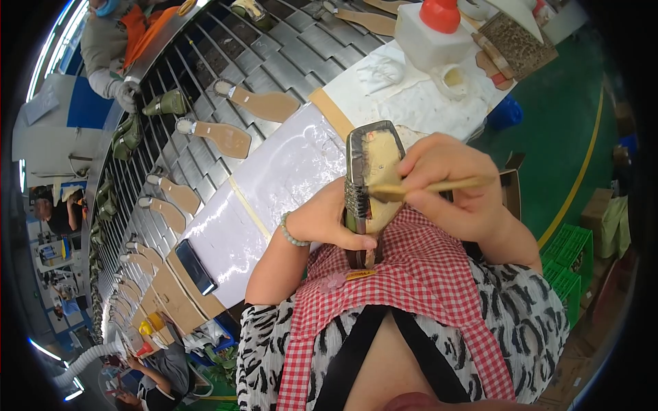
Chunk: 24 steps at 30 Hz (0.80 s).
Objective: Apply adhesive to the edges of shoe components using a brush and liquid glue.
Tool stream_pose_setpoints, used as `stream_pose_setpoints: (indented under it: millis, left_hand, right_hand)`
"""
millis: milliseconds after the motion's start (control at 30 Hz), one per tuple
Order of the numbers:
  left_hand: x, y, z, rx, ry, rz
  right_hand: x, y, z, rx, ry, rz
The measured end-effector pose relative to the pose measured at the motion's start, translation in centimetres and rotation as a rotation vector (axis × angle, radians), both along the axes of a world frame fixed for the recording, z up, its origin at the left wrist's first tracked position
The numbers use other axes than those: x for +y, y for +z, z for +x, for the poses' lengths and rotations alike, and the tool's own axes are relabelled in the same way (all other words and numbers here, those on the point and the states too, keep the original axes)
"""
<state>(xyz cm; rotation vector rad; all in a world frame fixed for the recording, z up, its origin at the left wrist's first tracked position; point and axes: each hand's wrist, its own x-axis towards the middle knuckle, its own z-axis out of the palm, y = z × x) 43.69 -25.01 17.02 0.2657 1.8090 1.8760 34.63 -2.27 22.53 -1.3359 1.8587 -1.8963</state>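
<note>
My left hand (330, 218) grips a dark green shoe upper on a last (381, 151), its pale yellow underside turned toward me and its gathered edge folded over around it. In my right hand (454, 179) is a thin wooden-handled brush (392, 190), pinched between thumb and fingers. Its tip lies against the shoe's underside, near the folded edge. The toe and heel cannot be told apart for certain from here. Below the shoe is my red checked apron (425, 246).
A metal slatted conveyor (274, 61) carries several tan soles (264, 104) and green shoe uppers (166, 104). On the white-covered bench stand a red-capped white jug (432, 41) and a small cup (452, 79). A phone (196, 267) lies to the left. Across the conveyor, a co-worker's gloved hand (127, 96) rests.
</note>
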Motion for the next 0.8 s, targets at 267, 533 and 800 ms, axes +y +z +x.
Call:
stream_pose_setpoints:
  millis: [267, 533, 800]
  left_hand:
    - [-0.1, -1.3, 0.0, -0.043, 0.215, 0.214]
    - [-2.1, -2.4, -1.1, -0.196, 0.656, 0.967]
    - [-11.1, 0.8, -1.3, -0.097, 0.891, 0.969]
  right_hand:
    - [1.1, -0.6, -1.1, -0.310, 0.130, -0.131]
    - [1.4, -3.0, -1.7, -0.568, -0.039, -0.251]
    - [1.6, -3.8, -1.2, -0.638, -0.161, -0.190]
